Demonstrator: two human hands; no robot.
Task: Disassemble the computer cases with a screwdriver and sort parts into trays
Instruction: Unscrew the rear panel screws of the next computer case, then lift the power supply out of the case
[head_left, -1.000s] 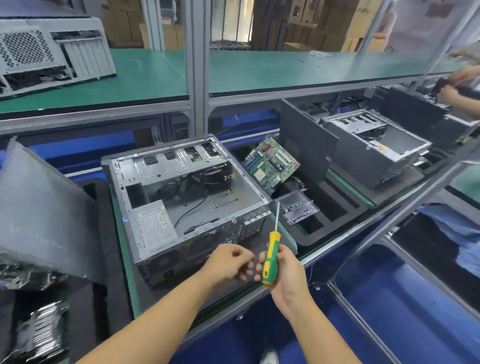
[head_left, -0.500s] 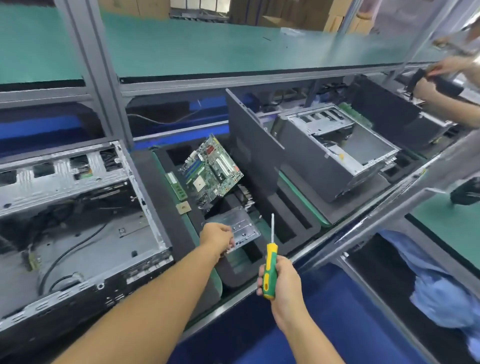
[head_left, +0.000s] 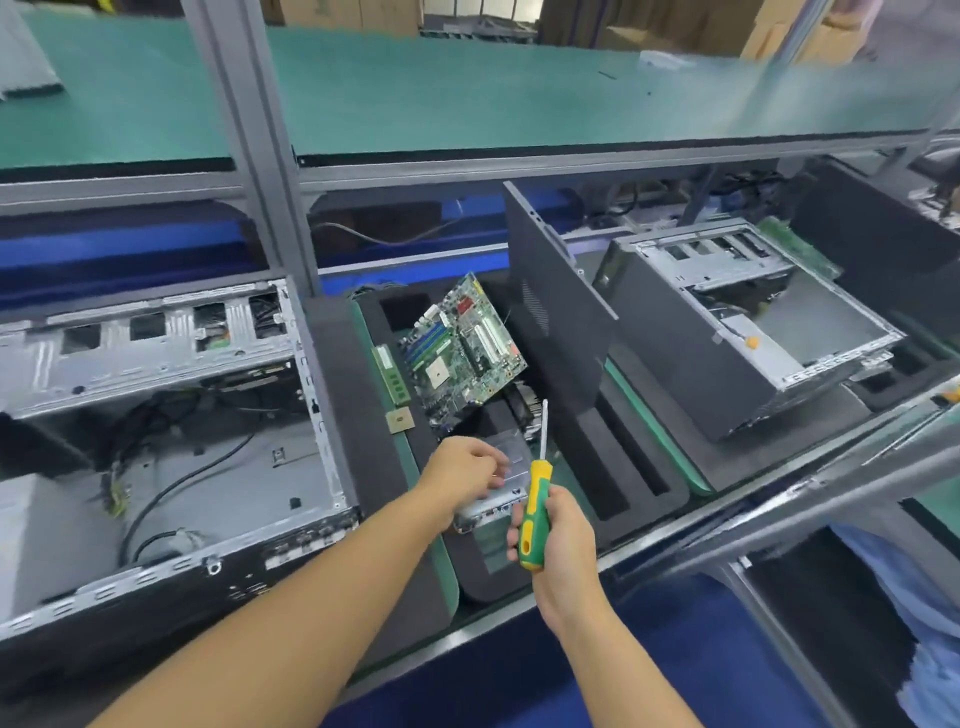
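1. Head view, centre: the left grip (head_left: 467, 470) has its fingers curled over a silver metal bracket (head_left: 493, 506), holding it above the near end of the black foam tray (head_left: 639, 467).
2. The right grip (head_left: 558, 535) is wrapped tight round the yellow-and-green handle of the screwdriver (head_left: 535, 512). The shaft points up and away, its tip in the air in front of the bracket.
3. Further back in the same tray a green motherboard (head_left: 462, 348) leans tilted. A memory stick (head_left: 390, 374) lies just left of it, and a small square chip (head_left: 400, 420) lies near the stick's front end.
4. On the left of the table lies an open computer case (head_left: 182, 415), mostly stripped, with loose black cables on its floor.
5. To the right a dark side panel (head_left: 556, 312) stands upright at the tray's far side. Beyond it a second case (head_left: 753, 332) lies open and tilted.
6. Above runs a green shelf (head_left: 467, 88), held by grey metal posts.
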